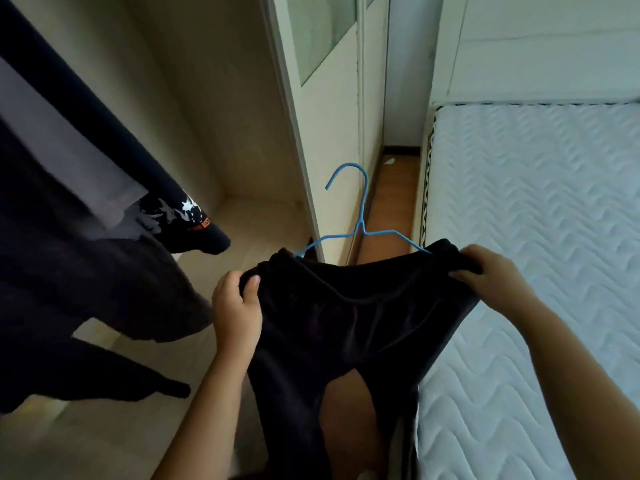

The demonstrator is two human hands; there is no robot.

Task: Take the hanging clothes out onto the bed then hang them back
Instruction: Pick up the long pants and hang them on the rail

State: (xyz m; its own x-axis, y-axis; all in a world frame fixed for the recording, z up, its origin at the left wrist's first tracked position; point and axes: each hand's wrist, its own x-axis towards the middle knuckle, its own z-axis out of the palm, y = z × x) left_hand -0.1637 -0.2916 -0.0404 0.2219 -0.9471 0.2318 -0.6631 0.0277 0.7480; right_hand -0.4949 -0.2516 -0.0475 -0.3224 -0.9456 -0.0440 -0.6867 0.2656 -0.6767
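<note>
Velvety black trousers (346,323), wire hanger (361,229)

left hand (237,306) + right hand (491,275): 2 | blue hanger (361,223): 1 | black trousers (346,323): 1 | bed (536,202): 1 | hung garments (86,271): count unclear

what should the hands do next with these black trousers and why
Probably swing the black trousers right and lay them on the mattress: the left hand and right hand grip the waistband on the blue hanger beside the bed, while dark clothes hang in the wardrobe.
</note>
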